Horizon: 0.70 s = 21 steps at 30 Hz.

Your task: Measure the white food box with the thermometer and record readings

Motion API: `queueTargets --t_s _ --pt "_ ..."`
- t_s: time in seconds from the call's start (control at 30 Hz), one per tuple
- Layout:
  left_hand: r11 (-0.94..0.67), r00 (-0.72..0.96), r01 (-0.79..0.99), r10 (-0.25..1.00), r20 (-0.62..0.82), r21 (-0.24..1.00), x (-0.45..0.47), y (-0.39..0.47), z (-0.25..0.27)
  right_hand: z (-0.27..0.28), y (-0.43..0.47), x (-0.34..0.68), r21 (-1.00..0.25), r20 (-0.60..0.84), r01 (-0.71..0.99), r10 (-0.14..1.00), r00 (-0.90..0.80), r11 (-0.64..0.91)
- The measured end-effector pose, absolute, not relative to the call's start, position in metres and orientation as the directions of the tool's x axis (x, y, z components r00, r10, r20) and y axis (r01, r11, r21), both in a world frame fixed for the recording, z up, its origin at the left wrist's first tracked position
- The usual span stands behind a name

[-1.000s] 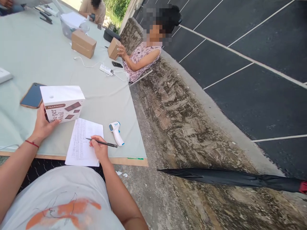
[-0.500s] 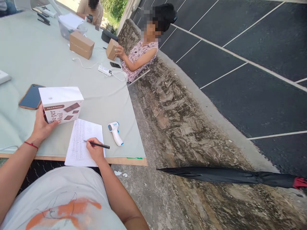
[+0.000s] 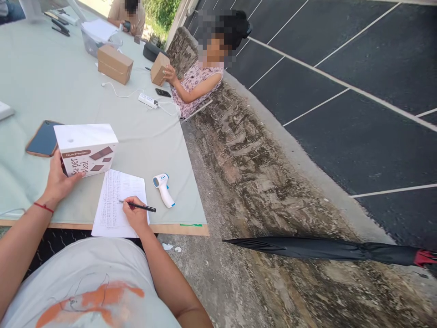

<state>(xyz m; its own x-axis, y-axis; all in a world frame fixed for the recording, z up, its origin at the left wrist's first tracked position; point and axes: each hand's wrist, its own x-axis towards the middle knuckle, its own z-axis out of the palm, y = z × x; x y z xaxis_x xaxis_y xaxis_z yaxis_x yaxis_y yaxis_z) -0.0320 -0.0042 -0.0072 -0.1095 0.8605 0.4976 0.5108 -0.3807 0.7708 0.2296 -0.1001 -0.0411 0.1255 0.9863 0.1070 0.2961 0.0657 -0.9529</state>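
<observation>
My left hand [image 3: 61, 177] is closed on the near left corner of a white box [image 3: 87, 135] with brown print, its thumb across the printed front. In my right hand [image 3: 135, 213] is a black pen [image 3: 145, 207], its tip on the sheets of paper [image 3: 133, 187]. Dense rows of small writing fill part of the top sheet. Right of the paper lies a white and blue infrared thermometer [image 3: 164, 190]. Behind the box is a smartphone [image 3: 43, 138] in a brown-edged case, partly hidden by the box.
Across the pale table [image 3: 160, 141], a co-worker [image 3: 196, 84] holds a small cardboard box [image 3: 159, 69]. A larger cardboard box [image 3: 115, 64], a power strip [image 3: 148, 100] and a plastic bin [image 3: 92, 44] stand farther back. A folded black umbrella [image 3: 307, 249] is at the right.
The whole view has shifted very slightly left. Both hands keep their hold, and the box, pen and paper look unmoved on the table.
</observation>
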Motion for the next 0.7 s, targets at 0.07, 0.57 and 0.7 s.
queueTargets --t_s 0.07,0.57,0.7 --pt "-0.376 -0.097 0.497 0.872 0.480 0.782 -0.033 -0.004 -0.007 -0.041 -0.100 0.229 -0.953 0.103 0.295 0.987 0.127 0.062" --pt "-0.344 -0.105 0.482 0.891 0.443 0.806 -0.031 -0.007 -0.001 -0.041 -0.099 0.229 -0.958 0.105 0.280 0.984 0.142 0.062" --pt "-0.340 -0.100 0.457 0.899 0.427 0.822 -0.028 -0.008 0.004 -0.042 -0.099 0.228 -0.960 0.107 0.273 0.983 0.148 0.063"
